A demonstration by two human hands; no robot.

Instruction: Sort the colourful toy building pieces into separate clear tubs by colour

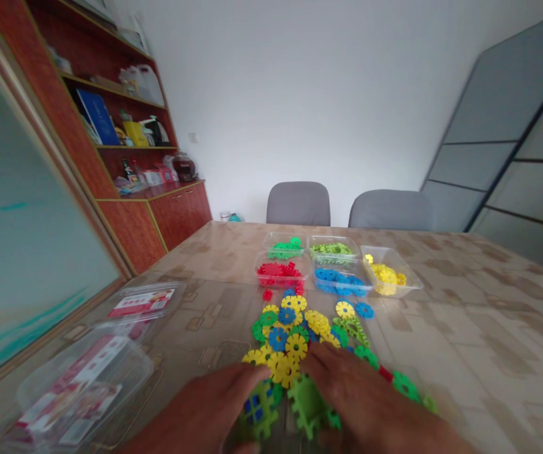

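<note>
"Where are the hands?"

"Nearest to us, the left hand [205, 407] and the right hand [359, 394] are both curved, low over the tabletop [190, 309]. By the left is a green lattice piece [266, 403] with blue in its gaps; by the right, a green toothed piece [302, 407]. Whether the fingers really grip them, I cannot tell."

"What could go wrong from here?"

"In my opinion, a sideways push of the fingers could scatter the pile of discs [284, 367] just beyond, because the discs overlap loosely. Also, a small piece could be overlooked beneath a palm."

"And the materials, the shapes?"

"The discs seem to be thin, smooth plastic, round, with notched edges and a central hole. Farther, clear tubs [413, 282] of shiny plastic hold pieces grouped by colour. Last come grey chairs [298, 203], with rounded backs."
</note>
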